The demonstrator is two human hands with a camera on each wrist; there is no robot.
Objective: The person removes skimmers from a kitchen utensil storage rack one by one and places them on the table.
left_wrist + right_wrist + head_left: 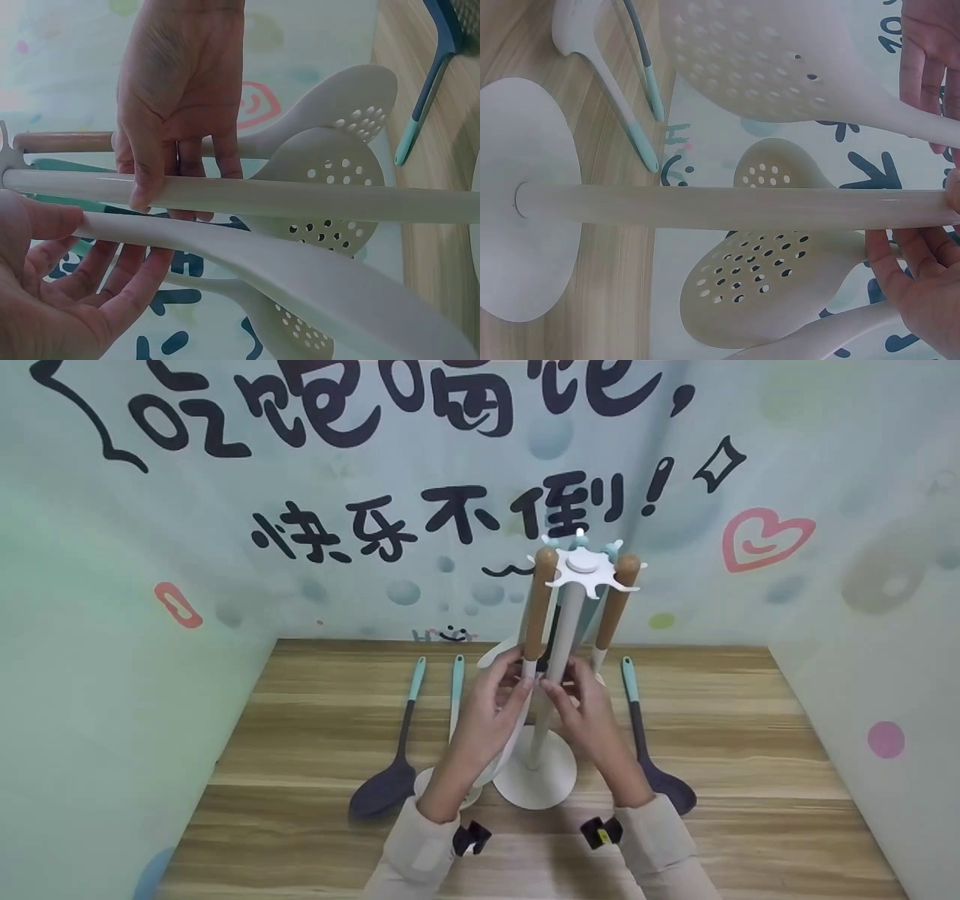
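A white utensil stand (568, 630) rises from a round base (553, 784) to a white hook wheel (589, 574). My left hand (484, 720) pinches, thumb against fingers, the white neck of a wooden-handled skimmer (757, 60), its broad head full of holes. In the head view this skimmer's wooden handle (538, 611) stands up beside the hook wheel. My right hand (592, 712) holds the stand's pole (315, 196), thumb in front and fingers behind. Another wooden handle (617, 600) hangs at the right. Behind the pole hang slotted heads (337, 97).
On the wooden table (750, 735) lie a dark turner (382, 793) at left and a dark slotted utensil (667, 787) at right, both turquoise-handled. A pale ladle (456, 690) with a turquoise handle is partly behind my left arm. A printed cloth wall (375, 607) closes off the back.
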